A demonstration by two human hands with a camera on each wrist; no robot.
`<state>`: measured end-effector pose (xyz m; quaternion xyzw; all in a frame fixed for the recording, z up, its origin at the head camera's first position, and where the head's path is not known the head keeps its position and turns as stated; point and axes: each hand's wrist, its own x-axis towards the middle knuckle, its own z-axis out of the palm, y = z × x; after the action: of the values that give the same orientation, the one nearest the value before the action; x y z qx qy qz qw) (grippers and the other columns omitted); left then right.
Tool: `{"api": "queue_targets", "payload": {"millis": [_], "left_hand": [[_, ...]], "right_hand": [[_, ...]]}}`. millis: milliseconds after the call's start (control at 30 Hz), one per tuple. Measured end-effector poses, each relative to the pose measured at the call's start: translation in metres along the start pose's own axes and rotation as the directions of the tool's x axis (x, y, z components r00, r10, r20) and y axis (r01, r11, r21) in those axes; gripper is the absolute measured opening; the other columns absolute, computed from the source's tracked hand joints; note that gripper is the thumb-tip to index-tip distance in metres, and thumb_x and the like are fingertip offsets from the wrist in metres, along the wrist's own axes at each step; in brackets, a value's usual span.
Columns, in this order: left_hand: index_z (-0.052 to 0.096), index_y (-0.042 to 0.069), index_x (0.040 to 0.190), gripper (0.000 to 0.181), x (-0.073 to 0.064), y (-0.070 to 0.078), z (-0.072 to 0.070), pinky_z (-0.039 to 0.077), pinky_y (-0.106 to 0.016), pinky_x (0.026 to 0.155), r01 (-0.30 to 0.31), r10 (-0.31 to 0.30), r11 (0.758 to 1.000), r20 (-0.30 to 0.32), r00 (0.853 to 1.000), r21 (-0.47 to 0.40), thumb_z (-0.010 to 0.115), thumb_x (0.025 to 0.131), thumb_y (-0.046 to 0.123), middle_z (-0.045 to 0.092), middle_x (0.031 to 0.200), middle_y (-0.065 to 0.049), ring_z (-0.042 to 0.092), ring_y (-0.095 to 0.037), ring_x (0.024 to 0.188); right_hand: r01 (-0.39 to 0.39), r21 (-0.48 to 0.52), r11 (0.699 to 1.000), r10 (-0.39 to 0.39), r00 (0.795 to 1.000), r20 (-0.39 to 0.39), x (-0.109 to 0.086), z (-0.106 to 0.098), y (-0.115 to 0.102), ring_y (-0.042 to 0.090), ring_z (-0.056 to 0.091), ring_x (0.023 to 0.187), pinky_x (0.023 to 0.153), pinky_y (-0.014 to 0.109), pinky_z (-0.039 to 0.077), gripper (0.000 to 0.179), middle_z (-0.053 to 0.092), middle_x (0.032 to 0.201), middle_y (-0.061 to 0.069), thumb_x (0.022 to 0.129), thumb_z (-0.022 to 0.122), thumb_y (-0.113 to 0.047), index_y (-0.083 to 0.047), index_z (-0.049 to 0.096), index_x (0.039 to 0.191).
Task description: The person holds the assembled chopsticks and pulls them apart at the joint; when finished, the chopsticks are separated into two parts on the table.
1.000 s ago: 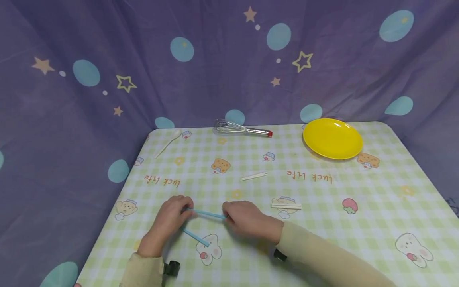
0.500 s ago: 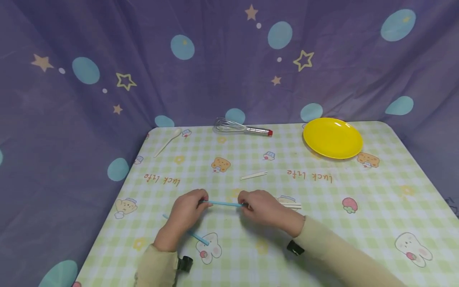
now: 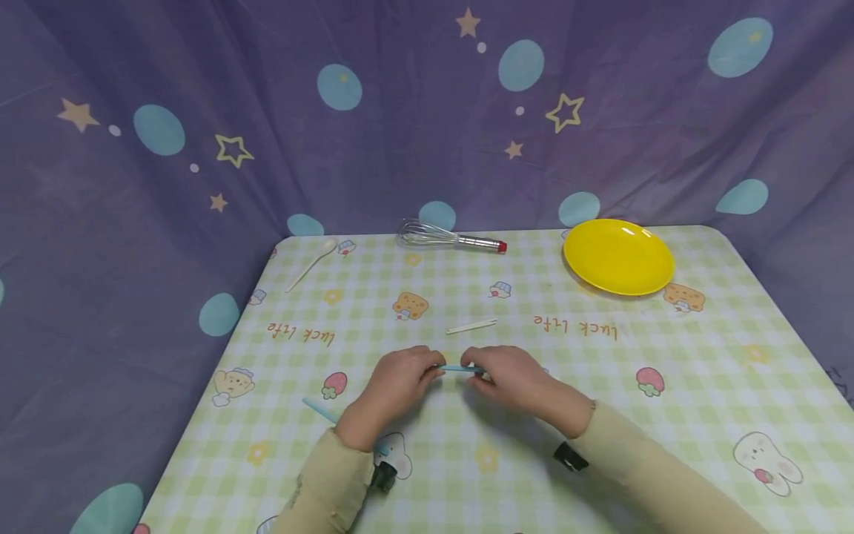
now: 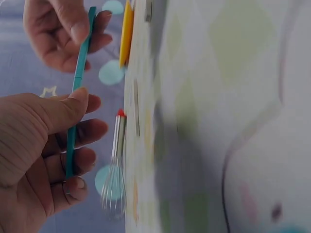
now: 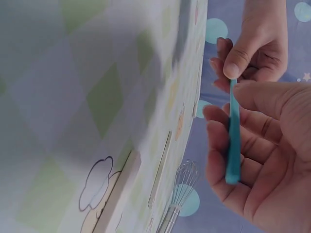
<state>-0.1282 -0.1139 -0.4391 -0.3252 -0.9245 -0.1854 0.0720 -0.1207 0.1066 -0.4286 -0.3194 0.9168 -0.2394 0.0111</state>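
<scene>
A blue chopstick (image 3: 457,368) is held above the table between both hands. My left hand (image 3: 402,377) pinches one part of it with thumb and fingers. My right hand (image 3: 512,378) pinches it a short way to the right. In the left wrist view the chopstick (image 4: 77,80) runs past the left thumb and over the curled fingers. The right wrist view shows its squared end (image 5: 233,172) lying across the right fingers. A second blue chopstick (image 3: 319,409) lies on the table, partly hidden beneath the left forearm.
Toward the back lie a cream spoon (image 3: 313,263), a whisk (image 3: 454,239) with a red tip and a yellow plate (image 3: 619,256). Thin cream sticks (image 3: 471,326) rest ahead of the hands. Another cream piece (image 5: 119,189), seen by the right wrist, is mostly covered in the head view.
Both hands have moved right and slightly away with the blue chopstick, and the gap between them has narrowed. The left forearm now crosses the second chopstick, whose far end has come into view.
</scene>
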Motion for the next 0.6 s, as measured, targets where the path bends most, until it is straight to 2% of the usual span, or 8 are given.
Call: {"api": "queue_targets", "payload": {"millis": [100,333,600], "left_hand": [[0.068,0.023,0.091,0.004,0.006,0.008,0.003,0.045,-0.026,0.063,-0.014,0.014,1.000,0.032,0.999,-0.010,0.065,0.094,0.023,0.063,0.080,0.009,0.053,-0.005,0.066],[0.068,0.020,0.091,0.007,0.018,0.021,0.009,0.046,-0.027,0.061,-0.073,0.073,0.997,0.049,0.996,-0.005,0.063,0.096,0.023,0.067,0.082,0.007,0.058,-0.007,0.067],[0.068,0.019,0.091,0.013,0.025,0.027,0.014,0.044,-0.025,0.062,-0.088,0.095,0.993,0.084,0.992,-0.083,0.058,0.098,0.025,0.060,0.073,0.011,0.054,-0.006,0.064]], "right_hand": [[0.004,-0.013,1.000,-0.005,1.000,-0.025,-0.002,-0.001,0.002,0.012,0.063,0.074,0.067,0.031,0.050,0.013,0.070,0.089,-0.002,0.088,0.073,-0.018,-0.014,0.068,0.100],[0.008,-0.030,1.000,-0.011,0.996,-0.087,-0.007,-0.004,0.011,0.004,0.054,0.063,0.061,0.025,0.046,0.005,0.065,0.078,-0.010,0.090,0.072,-0.021,-0.017,0.068,0.089],[0.061,0.018,0.998,-0.059,0.995,-0.081,-0.013,-0.007,0.021,0.001,0.054,0.064,0.061,0.025,0.047,0.004,0.068,0.081,-0.010,0.093,0.067,-0.018,-0.016,0.070,0.091]]}}
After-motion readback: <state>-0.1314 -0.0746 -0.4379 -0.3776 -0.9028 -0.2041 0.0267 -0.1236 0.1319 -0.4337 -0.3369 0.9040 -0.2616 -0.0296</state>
